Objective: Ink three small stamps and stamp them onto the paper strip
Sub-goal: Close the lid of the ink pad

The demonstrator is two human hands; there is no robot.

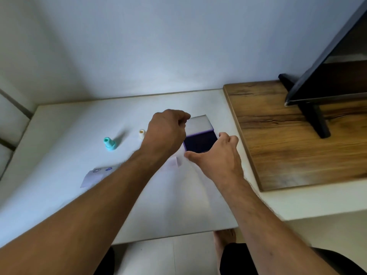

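Observation:
An open ink pad with a dark purple surface lies on the white table. Its pale lid is folded back behind it. My left hand is curled at the lid's left edge and seems to pinch it; what lies under the fingers is hidden. My right hand grips the pad's base, thumb at the near left corner and fingers on the right side. A teal stamp and a small cream stamp stand to the left. The paper strip, with two blue prints, runs under my left forearm.
A wooden board lies raised on the right, carrying a dark screen on a black stand. A wall closes the far side of the table. The near table edge runs above the tiled floor, where a bare foot shows.

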